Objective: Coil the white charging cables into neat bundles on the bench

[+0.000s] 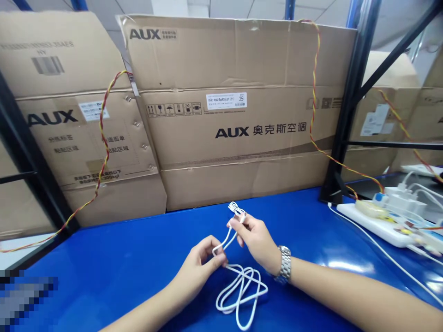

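Note:
A white cable (242,290) hangs in loose loops between my hands, above the blue table (121,258). My left hand (200,267) is closed, pinching the cable where it bends just above the loops. A little higher, my right hand (254,240) pinches the cable's plug ends (235,210), which poke up past the fingertips. A metal watch sits on my right wrist.
Large AUX cardboard boxes (238,115) stand along the back of the table behind dark shelf posts (346,115). A white power strip (387,221) with chargers and cables lies at the right edge. Twisted red-and-yellow wires (104,133) hang across the boxes.

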The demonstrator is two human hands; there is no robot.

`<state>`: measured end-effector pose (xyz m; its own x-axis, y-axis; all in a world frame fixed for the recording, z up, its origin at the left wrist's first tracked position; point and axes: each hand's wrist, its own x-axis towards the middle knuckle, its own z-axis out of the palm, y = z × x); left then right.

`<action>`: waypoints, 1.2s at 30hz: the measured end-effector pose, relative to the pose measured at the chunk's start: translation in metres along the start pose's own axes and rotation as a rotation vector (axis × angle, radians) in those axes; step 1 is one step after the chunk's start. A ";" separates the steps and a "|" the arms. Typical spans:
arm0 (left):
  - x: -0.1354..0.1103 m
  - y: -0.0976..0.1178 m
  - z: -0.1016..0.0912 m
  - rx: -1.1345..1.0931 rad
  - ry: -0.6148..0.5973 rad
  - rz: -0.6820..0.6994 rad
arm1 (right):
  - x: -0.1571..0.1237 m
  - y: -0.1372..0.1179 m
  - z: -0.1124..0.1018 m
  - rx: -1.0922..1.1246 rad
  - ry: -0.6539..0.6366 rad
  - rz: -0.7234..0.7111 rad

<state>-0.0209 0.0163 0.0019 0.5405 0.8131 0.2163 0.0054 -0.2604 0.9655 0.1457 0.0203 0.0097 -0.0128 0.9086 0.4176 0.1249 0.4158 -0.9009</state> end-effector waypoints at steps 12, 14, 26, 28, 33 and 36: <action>0.004 -0.004 -0.003 -0.172 -0.105 -0.158 | 0.033 0.012 -0.027 0.154 0.232 0.006; 0.004 -0.004 -0.003 -0.176 -0.121 -0.160 | 0.040 0.013 -0.035 0.160 0.259 -0.001; 0.008 0.000 -0.012 -0.285 -0.244 -0.215 | 0.046 0.016 -0.044 0.174 0.293 -0.009; 0.005 0.005 -0.013 -0.266 -0.312 -0.249 | 0.051 0.016 -0.050 0.182 0.320 -0.011; -0.002 0.003 -0.010 -0.243 -0.212 -0.247 | 0.064 0.008 -0.069 0.235 0.420 0.005; 0.002 -0.003 -0.015 -0.216 -0.034 -0.189 | 0.067 0.000 -0.080 0.305 0.464 0.061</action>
<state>-0.0326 0.0263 0.0014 0.5747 0.8179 0.0286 -0.0693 0.0138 0.9975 0.2238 0.0776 0.0474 0.4321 0.8470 0.3096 -0.1823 0.4183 -0.8898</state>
